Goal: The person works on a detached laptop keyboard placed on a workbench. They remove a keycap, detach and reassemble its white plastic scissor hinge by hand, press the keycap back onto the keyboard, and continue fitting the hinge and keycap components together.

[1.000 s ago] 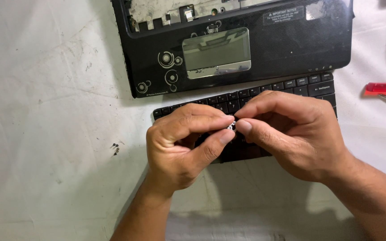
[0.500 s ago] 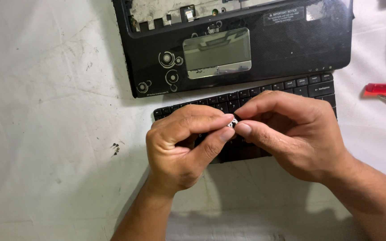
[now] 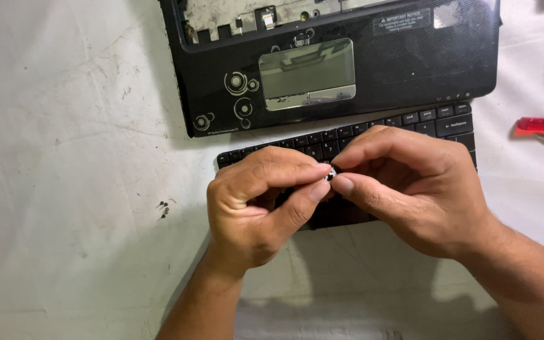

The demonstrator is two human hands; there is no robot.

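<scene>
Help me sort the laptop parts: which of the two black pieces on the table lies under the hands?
The detached keyboard, the black piece nearer the person; both hands pinch a tiny part above it. The palmrest shell with touchpad lies beyond, untouched.

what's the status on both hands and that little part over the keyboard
Left hand and right hand both pinch a small part between fingertips. Held above the black keyboard. Laptop palmrest beyond, red screwdriver off right; nothing in the way.

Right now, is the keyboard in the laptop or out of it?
Out. The keyboard lies loose on the table, below the laptop shell, under both hands.
</scene>
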